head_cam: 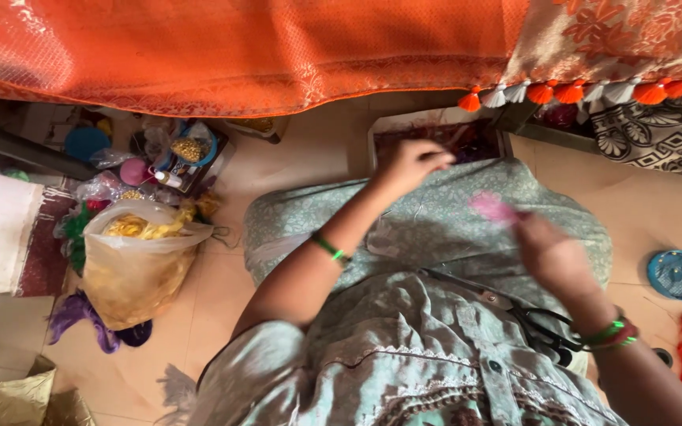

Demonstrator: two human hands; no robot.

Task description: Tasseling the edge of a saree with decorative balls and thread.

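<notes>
Just right of the frame's centre, the right hand (550, 252) is closed in a pinch on a small pink tuft (492, 207), blurred enough that it could be thread or a scrap of fabric. It is held just above the pale green cloth (436, 229) covering the lap. The left hand (412, 164), higher and nearer the middle, has its fingers curled together over the edge of a tray (380, 126) of dark bits. Whether it pinches anything I cannot tell. To do this step well, the judgement is to keep the pinch close to the tuft's base so its loose end stays free, and to bring the two hands together over the lap instead of the floor. The tuft's long axis runs roughly upper left to lower right, free end pointing upper left toward the left hand. Black scissors (530, 319) lie on the lap below the right hand.
</notes>
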